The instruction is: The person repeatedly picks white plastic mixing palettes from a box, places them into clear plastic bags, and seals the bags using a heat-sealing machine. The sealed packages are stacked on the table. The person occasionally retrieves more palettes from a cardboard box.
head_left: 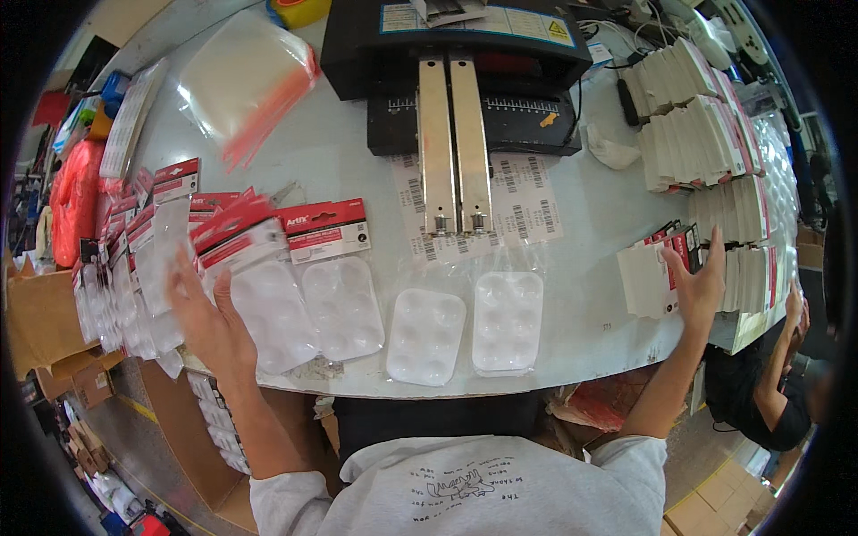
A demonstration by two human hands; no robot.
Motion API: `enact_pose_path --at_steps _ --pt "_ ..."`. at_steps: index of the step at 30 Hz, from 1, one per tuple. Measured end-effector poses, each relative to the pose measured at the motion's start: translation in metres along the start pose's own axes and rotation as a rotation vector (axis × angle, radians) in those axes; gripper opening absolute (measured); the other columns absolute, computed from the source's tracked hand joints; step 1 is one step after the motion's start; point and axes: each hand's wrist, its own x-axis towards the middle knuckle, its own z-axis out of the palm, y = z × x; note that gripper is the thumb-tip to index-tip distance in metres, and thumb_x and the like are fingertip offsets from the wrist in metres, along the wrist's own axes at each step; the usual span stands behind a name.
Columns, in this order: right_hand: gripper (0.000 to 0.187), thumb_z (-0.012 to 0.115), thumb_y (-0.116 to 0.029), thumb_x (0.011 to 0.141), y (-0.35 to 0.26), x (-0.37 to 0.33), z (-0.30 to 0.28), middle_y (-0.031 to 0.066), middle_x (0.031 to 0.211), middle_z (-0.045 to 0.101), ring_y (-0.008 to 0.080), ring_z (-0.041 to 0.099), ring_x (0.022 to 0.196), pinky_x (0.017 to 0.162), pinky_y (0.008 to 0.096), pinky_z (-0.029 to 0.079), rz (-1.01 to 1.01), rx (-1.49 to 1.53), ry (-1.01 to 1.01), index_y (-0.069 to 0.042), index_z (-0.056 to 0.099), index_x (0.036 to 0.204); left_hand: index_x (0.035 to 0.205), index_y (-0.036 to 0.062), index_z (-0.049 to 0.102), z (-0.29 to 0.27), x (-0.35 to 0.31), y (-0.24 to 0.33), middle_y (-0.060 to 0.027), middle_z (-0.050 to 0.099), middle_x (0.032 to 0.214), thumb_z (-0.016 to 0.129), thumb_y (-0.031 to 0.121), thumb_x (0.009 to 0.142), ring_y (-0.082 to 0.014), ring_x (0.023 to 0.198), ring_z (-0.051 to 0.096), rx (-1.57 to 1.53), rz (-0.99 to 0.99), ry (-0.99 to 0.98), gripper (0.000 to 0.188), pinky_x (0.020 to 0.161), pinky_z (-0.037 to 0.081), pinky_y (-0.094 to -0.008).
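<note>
My left hand, slightly blurred, has its fingers stretched out beside bagged white paint palettes with red and white header cards. Another carded palette lies just to the right of these. My right hand is at a small stack of header cards, thumb and fingers apart; whether it touches them I cannot tell. Between my hands, two white palettes in clear bags without header cards, a left one and a right one, lie near the table's front edge.
A black machine with two metal rails stands at the back, over barcode sheets. Clear bags lie back left. Card stacks line the right side; packed palettes crowd the left. Another person is at far right.
</note>
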Motion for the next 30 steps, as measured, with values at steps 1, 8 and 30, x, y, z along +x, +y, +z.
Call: enact_pose_path --at_steps 1,8,30 --pt "0.065 0.075 -0.032 0.072 0.023 -0.002 0.008 0.0174 0.113 0.058 0.0223 0.057 0.102 0.090 0.0311 0.043 0.008 0.155 -0.110 0.001 0.050 0.123 0.120 0.0003 0.051 0.001 -0.008 -0.002 -0.0176 0.045 0.126 0.062 0.028 0.082 -0.0309 0.116 0.044 0.024 0.146 -0.055 0.048 0.095 0.037 -0.0398" --pt "0.063 0.074 -0.034 0.074 0.052 -0.021 0.030 0.0154 0.099 0.064 0.0212 0.062 0.087 0.081 0.0294 0.046 0.198 0.366 -0.294 -0.001 0.051 0.123 0.090 0.0018 0.051 0.080 -0.118 0.043 -0.0153 0.049 0.110 0.069 0.020 0.077 -0.0269 0.105 0.046 -0.334 0.388 -0.423 0.028 0.085 0.037 -0.0417" --pt "0.027 0.080 -0.021 0.067 -0.152 -0.055 -0.037 0.0039 0.057 0.056 0.0068 0.041 0.048 0.046 0.0226 0.035 -0.346 1.121 -0.880 0.000 0.063 0.076 0.085 -0.0004 0.062 -0.005 -0.100 0.054 0.0024 0.058 0.064 0.059 0.013 0.089 -0.0017 0.057 0.043 -1.082 -0.095 -1.030 0.014 0.051 0.034 -0.0176"
